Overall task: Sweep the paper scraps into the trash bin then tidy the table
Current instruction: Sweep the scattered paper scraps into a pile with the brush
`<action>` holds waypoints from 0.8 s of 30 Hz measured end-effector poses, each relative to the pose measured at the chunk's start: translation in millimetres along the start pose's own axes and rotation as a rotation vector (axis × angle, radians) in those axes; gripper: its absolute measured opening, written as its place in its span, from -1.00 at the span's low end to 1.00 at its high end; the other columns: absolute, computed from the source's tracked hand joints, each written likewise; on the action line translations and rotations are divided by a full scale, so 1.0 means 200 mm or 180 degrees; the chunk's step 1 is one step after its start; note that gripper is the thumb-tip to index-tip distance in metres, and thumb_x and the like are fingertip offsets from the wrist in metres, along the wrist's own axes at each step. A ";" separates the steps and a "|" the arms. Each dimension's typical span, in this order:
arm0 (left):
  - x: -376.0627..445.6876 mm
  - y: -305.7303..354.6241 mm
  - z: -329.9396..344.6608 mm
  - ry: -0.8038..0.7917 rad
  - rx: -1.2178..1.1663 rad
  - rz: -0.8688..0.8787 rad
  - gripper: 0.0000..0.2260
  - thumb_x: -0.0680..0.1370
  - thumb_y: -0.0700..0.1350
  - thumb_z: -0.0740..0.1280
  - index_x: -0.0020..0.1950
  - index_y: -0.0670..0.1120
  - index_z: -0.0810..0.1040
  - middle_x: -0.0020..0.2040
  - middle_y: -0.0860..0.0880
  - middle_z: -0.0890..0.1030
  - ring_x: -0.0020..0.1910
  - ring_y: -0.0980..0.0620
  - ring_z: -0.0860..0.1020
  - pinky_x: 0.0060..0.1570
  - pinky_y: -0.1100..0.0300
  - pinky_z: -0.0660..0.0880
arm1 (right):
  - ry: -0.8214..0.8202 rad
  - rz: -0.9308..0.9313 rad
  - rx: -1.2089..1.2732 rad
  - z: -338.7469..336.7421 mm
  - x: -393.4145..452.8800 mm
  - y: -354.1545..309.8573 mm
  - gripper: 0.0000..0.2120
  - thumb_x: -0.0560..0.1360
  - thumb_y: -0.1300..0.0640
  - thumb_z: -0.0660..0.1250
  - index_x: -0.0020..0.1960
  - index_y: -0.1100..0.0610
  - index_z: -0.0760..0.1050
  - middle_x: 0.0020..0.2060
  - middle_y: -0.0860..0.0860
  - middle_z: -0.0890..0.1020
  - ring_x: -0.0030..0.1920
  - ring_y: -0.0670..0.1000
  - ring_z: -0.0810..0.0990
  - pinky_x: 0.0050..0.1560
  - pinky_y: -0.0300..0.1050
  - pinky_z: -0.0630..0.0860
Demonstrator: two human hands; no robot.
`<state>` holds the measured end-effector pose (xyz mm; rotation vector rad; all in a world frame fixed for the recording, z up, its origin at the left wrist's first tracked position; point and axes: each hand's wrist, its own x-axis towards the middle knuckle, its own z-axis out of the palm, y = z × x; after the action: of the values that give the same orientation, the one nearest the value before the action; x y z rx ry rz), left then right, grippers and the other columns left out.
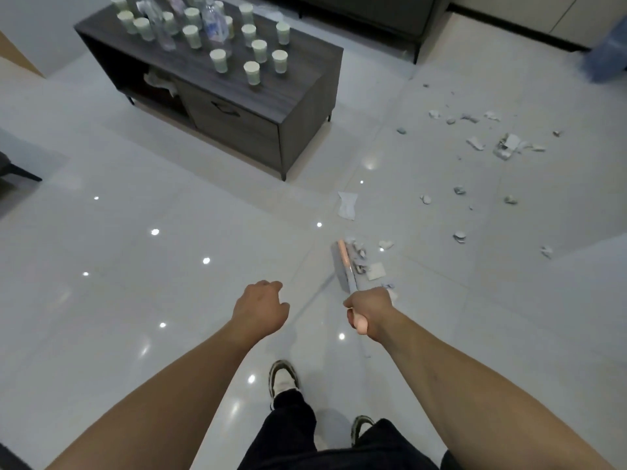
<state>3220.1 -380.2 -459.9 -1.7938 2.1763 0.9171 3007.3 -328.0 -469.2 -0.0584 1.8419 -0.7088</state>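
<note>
My right hand [368,312] grips the pink handle of a broom whose head [344,268] rests on the glossy tile floor, with a small heap of paper scraps [364,262] against its right side. More scraps [507,145] lie scattered over the floor to the right and further away, and a larger torn sheet [347,205] lies beyond the broom head. My left hand [261,308] hangs in the air with fingers loosely curled and holds nothing. A blue trash bin [607,59] stands blurred at the far right edge.
A dark low table [305,96] stands ahead on the left, with several paper cups [251,72] and plastic bottles [213,22] on top. A dark sofa base [373,15] runs behind it. My feet [283,379] are at the bottom.
</note>
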 end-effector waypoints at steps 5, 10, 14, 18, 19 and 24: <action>0.21 0.02 -0.15 0.0089 -0.0121 0.0106 -0.56 0.53 -0.03 0.26 0.40 -0.09 0.43 0.27 -0.09 0.50 0.26 -0.09 0.44 0.16 0.08 0.45 | -0.0247 0.0078 0.0033 0.10 -0.01 -0.18 -0.90 0.46 0.43 0.35 -0.09 0.33 0.45 -0.35 0.17 0.48 -0.61 0.02 0.43 -0.57 -0.27 0.36; 0.38 0.07 -0.25 0.0070 -0.0055 0.0207 -0.57 0.54 0.00 0.28 0.39 -0.06 0.44 0.29 -0.09 0.51 0.28 -0.09 0.44 0.18 0.08 0.44 | -0.0678 0.0322 0.0269 0.17 0.06 -0.33 -0.82 0.49 0.40 0.34 0.09 0.40 0.49 -0.24 0.23 0.55 -0.61 -0.03 0.44 -0.59 -0.28 0.39; 0.56 0.15 -0.31 0.0114 -0.0019 0.0272 -0.59 0.52 0.00 0.29 0.35 -0.06 0.48 0.23 -0.09 0.54 0.23 -0.08 0.48 0.14 0.10 0.45 | -0.0724 0.0451 0.0208 0.16 0.21 -0.45 -0.72 0.47 0.42 0.37 0.17 0.44 0.48 -0.24 0.25 0.56 -0.61 -0.01 0.47 -0.61 -0.28 0.38; 0.85 0.32 -0.38 -0.0001 0.0155 0.0146 -0.55 0.54 0.00 0.27 0.42 -0.08 0.42 0.30 -0.09 0.50 0.29 -0.09 0.44 0.21 0.06 0.45 | -0.0447 0.0437 0.0348 -0.02 0.45 -0.65 -0.66 0.46 0.47 0.35 0.23 0.44 0.45 -0.12 0.29 0.53 -0.54 0.03 0.45 -0.62 -0.28 0.36; 0.93 0.38 -0.39 -0.0033 0.0153 0.0123 -0.54 0.53 -0.01 0.27 0.42 -0.08 0.41 0.30 -0.09 0.50 0.28 -0.09 0.44 0.20 0.06 0.45 | -0.0336 0.0430 0.0432 -0.08 0.52 -0.72 -0.67 0.46 0.48 0.34 0.22 0.43 0.45 -0.12 0.29 0.53 -0.51 0.05 0.44 -0.63 -0.29 0.37; 1.24 0.68 -0.48 -0.0082 0.0260 0.0074 -0.54 0.53 0.02 0.27 0.43 -0.04 0.40 0.31 -0.05 0.49 0.30 -0.05 0.43 0.19 0.09 0.41 | -0.0097 0.0345 0.0647 -0.26 0.73 -1.04 -0.76 0.49 0.50 0.25 0.12 0.33 0.46 -0.29 0.18 0.46 -0.51 0.05 0.40 -0.60 -0.29 0.37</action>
<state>3052.5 -627.3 -460.6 -1.7138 2.1900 0.8384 2843.5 -528.4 -478.5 0.1614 1.7216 -0.8102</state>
